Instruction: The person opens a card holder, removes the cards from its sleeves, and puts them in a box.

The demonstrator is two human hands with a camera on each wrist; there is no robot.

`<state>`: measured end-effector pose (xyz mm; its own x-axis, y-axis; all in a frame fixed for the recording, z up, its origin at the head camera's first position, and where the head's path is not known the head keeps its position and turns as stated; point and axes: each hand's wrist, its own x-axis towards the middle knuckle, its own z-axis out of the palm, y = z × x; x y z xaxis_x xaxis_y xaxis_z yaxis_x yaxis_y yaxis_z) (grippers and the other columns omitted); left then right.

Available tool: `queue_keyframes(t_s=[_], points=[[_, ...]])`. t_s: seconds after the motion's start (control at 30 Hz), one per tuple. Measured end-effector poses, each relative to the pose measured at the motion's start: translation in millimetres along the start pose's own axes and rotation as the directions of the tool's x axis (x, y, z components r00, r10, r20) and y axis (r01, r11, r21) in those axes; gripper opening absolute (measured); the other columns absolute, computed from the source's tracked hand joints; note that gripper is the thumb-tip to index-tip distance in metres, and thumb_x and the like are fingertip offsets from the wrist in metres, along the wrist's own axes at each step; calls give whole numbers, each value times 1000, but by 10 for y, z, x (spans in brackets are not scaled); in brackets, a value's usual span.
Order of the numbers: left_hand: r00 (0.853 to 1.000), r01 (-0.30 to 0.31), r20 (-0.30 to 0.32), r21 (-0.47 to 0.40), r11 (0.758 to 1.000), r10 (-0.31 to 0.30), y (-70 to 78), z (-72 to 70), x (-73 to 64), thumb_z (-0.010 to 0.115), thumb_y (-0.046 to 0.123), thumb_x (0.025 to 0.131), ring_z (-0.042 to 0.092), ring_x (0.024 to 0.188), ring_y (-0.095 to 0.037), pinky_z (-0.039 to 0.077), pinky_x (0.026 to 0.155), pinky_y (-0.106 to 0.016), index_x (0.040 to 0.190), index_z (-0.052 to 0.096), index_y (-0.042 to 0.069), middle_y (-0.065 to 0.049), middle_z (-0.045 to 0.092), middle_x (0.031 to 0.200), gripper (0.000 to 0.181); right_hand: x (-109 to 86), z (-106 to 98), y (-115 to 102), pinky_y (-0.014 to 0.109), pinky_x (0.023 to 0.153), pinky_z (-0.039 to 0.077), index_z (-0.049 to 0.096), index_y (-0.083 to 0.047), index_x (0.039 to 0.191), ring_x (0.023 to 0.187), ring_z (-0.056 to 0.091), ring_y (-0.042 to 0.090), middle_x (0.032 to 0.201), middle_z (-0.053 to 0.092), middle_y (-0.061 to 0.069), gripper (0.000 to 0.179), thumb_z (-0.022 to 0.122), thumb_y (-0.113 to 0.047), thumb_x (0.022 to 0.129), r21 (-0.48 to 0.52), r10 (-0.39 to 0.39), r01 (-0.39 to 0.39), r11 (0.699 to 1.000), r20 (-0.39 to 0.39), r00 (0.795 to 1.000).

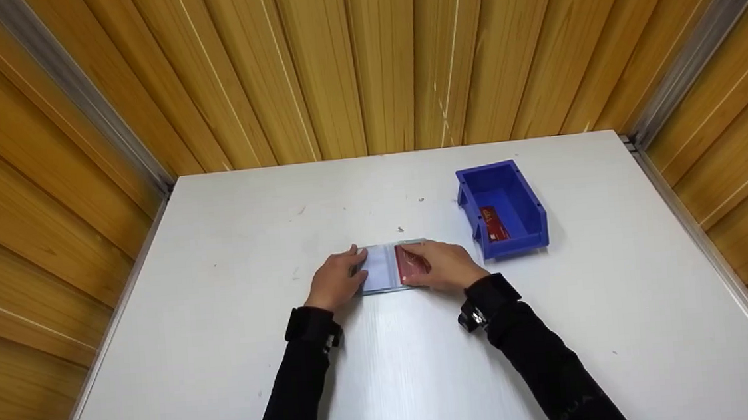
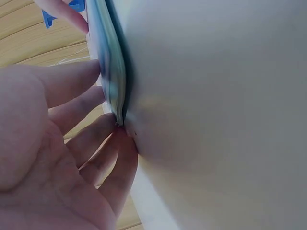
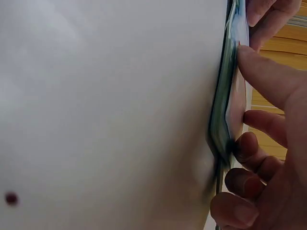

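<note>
A card holder (image 1: 379, 270) with clear plastic sleeves lies spread out on the white table. My left hand (image 1: 338, 278) holds its left edge, with thumb and fingertips on the page and other fingers against the edge. My right hand (image 1: 445, 264) pinches a red card (image 1: 410, 266) over the right page. Whether the card is partly inside a sleeve, I cannot tell. The left wrist view shows the holder's layered edge (image 2: 115, 72) by the left fingers. In the right wrist view, the thumb and fingers touch the card on top of the holder's pages (image 3: 223, 105).
A blue plastic bin (image 1: 517, 247) stands to the right, beyond my right hand, with red cards (image 1: 494, 223) inside. Wood-patterned panels (image 1: 362, 64) rise behind the white table (image 1: 225, 355) and along both its sides.
</note>
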<state>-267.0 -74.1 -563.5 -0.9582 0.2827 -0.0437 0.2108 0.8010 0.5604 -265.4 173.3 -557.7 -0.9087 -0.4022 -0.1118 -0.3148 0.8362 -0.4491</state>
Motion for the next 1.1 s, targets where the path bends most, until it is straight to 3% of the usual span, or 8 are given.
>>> queue_keyframes(t_s=[0.2,0.37,0.5,0.7,0.8,0.9,1.03,1.1], points=[[1000,-10,10,-6,1000,10,10,-38,1,70,18,99,50,143,-35,41,117,-49,145,59,9,-11,52,155,48,-34,-87,145,51,104,49,47,-18,157,122,61,32,138,64,17,88,82,-52,84,16,95,-95,995,26,995],[1000,-16,5,-10,1000,16,26,-64,-8,69,16,99,48,144,-35,39,118,-49,145,58,7,-13,51,155,48,-36,-114,214,42,89,48,47,-15,156,101,58,25,108,65,10,90,86,-46,82,88,108,-110,990,34,994],[997,-31,-62,52,998,34,73,-18,-3,72,15,97,55,138,-35,46,112,-50,138,66,5,-14,59,149,43,-28,-108,239,37,80,43,47,-13,156,89,52,22,92,56,5,90,87,-43,82,115,95,-99,988,47,994],[974,-83,-207,27,996,87,291,197,95,72,11,94,65,108,-30,55,91,-46,109,78,7,-10,69,113,16,-18,-85,281,35,79,40,47,-14,156,87,51,20,91,55,4,89,87,-43,82,127,87,-93,988,52,995],[980,-91,-180,-48,995,82,407,304,147,69,11,95,65,100,-29,55,89,-45,113,77,4,-12,68,105,20,-7,-74,303,36,79,41,47,-16,156,88,52,20,93,57,5,89,88,-43,82,144,87,-93,985,46,995],[989,-64,-142,-108,992,48,480,365,197,68,12,97,65,99,-30,54,91,-45,119,74,0,-14,68,104,26,-6,-64,310,42,90,49,48,-15,156,102,60,25,113,68,12,88,87,-42,82,148,71,-75,986,35,997],[993,-20,-119,-179,984,-2,549,377,237,66,13,98,63,98,-28,53,90,-45,121,71,-3,-15,67,103,29,-16,-52,308,49,101,49,50,-13,154,113,61,27,134,67,16,85,87,-41,82,138,54,-56,989,19,998],[993,8,-114,-198,980,-31,580,371,240,65,14,98,61,96,-26,52,89,-44,120,70,-3,-13,66,101,29,-20,-47,304,48,99,49,50,-13,154,109,60,26,130,68,15,85,87,-42,83,137,52,-55,989,18,998]])
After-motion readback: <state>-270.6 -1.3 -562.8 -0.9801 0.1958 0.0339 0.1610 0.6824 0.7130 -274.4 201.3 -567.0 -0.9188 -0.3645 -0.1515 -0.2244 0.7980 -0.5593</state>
